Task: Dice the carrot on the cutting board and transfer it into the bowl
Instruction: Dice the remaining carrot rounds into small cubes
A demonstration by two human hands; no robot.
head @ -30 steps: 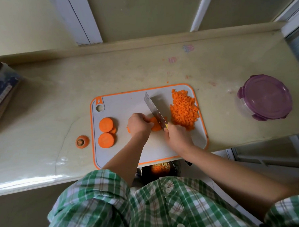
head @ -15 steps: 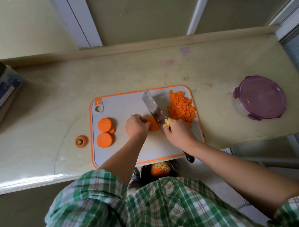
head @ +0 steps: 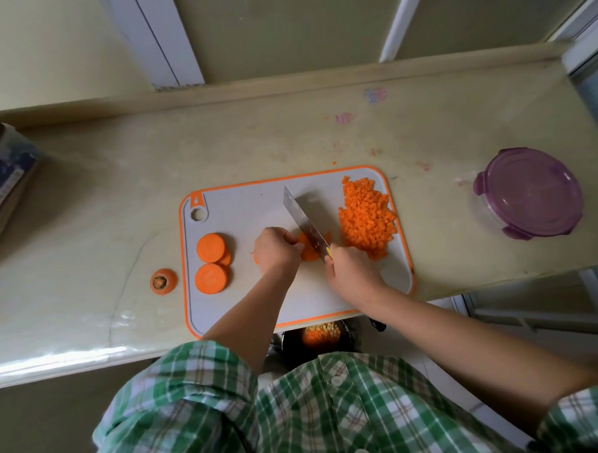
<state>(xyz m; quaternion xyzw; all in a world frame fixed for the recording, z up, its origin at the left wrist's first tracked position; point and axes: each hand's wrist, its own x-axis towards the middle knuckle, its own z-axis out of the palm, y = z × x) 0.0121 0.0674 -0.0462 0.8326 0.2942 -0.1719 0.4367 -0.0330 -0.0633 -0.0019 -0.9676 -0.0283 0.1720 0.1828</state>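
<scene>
Cutting mid-frame, the right hand [head: 353, 275] wraps its fingers round the knife [head: 304, 222] while the left hand [head: 278, 251] curls its fingers over a carrot piece [head: 308, 251] on the board [head: 249, 208]. Those fingers are right beside the knife; a slip could cut them.

Single view, head-worn, wide-angle. Looks forward and steeply down from above the person's chest; plaid shirt [head: 299, 414] fills the bottom edge. Cutting board [head: 242, 208] sits near, mid-frame, within the arms' reach. Countertop [head: 101, 200] runs side to side, its edges bowed by the lens. Wall [head: 282, 21] closes the top.
</scene>
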